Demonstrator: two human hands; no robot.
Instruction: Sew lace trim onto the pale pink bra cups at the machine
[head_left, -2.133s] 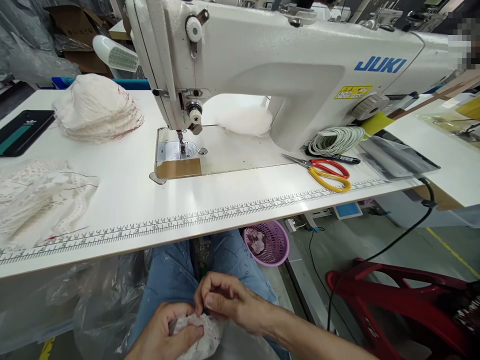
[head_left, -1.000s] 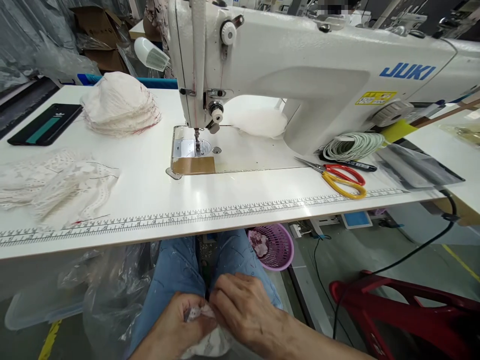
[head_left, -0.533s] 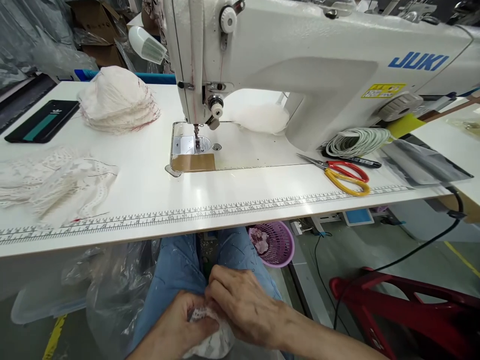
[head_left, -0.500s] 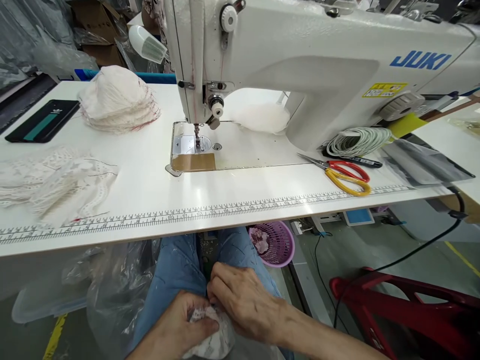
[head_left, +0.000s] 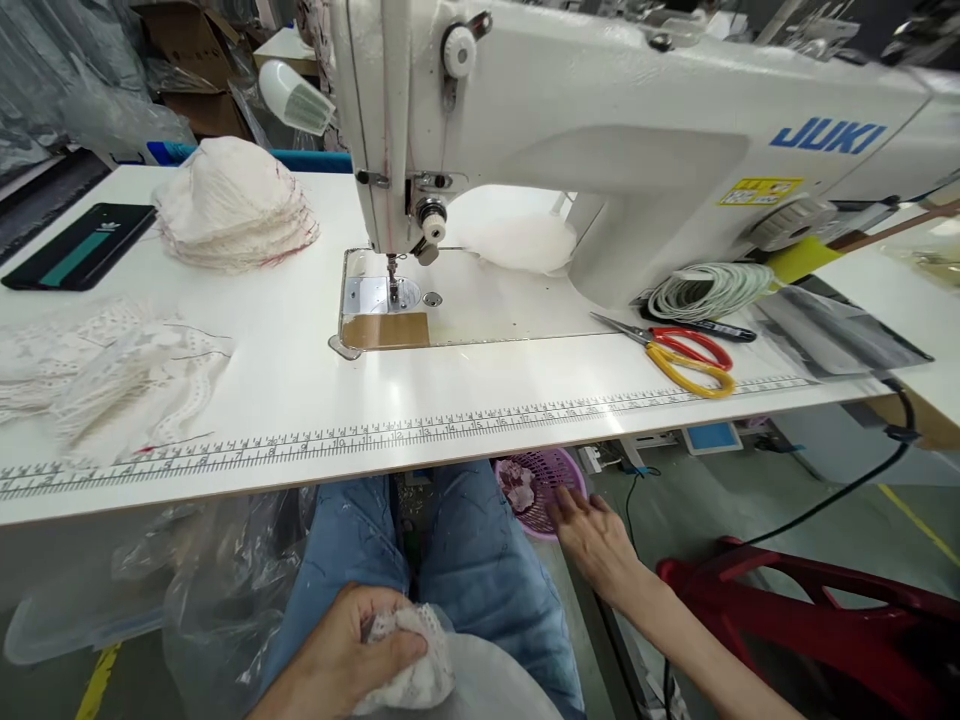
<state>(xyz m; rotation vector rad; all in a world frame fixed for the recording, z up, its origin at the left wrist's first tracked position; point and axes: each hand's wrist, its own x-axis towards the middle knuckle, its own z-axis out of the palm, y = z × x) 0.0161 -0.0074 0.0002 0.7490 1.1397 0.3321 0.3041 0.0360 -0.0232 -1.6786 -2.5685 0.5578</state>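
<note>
My left hand (head_left: 367, 650) is closed on a bunched piece of white lace fabric (head_left: 420, 660) low over my lap, its thumb pressed on top. A pale, smooth rounded shape (head_left: 499, 680) lies just right of the lace. My right hand (head_left: 598, 545) reaches down to the right of my knees, fingers stretched out at the near right rim of the purple basket (head_left: 546, 522). Nothing shows in these fingers, though their undersides are hidden. Inside the basket is some crumpled pinkish material (head_left: 516, 484).
Above the lap stands a table (head_left: 480, 385) with a printed ruler edge and a JUKI sewing machine (head_left: 637, 160). On it are stacked white fabric pieces (head_left: 232, 200), lace pieces (head_left: 135, 380), a dark phone (head_left: 79, 245), scissors (head_left: 686, 358) and coiled cord (head_left: 709, 290). A red stand (head_left: 810, 610) is at right.
My right hand has left the lace fabric and moved right and up to the basket's rim. My left hand keeps hold of the lace in nearly the same place.
</note>
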